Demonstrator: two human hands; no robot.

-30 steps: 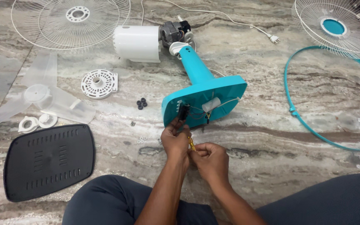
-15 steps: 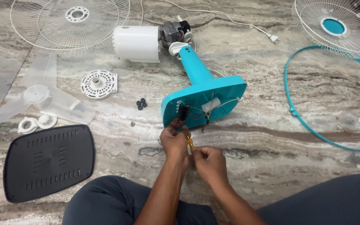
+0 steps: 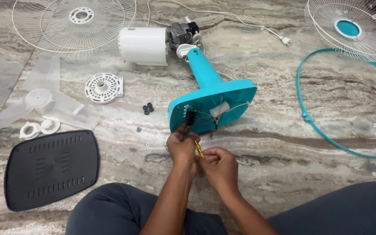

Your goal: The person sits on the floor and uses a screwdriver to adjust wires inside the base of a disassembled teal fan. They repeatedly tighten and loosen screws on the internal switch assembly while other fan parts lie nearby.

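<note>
Here both hands' fingers grip things — left hand point(image 3: 180, 146) the black switch part point(image 3: 191, 118), right hand point(image 3: 217, 165) the yellow screwdriver point(image 3: 199, 149).

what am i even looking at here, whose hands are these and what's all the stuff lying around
This is one picture from a camera worn on a person's head, looking down at their own lap and two bare hands. They sit on a marbled stone floor among the parts of a taken-apart fan.

The left hand reaches to the open underside of the teal fan base, where wires show. The right hand grips a small yellow-handled tool, likely a screwdriver.

Around them lie a black base cover, a clear fan blade, two white wire grilles, a teal ring, the white motor housing, a white round plate and small black pieces.
</note>
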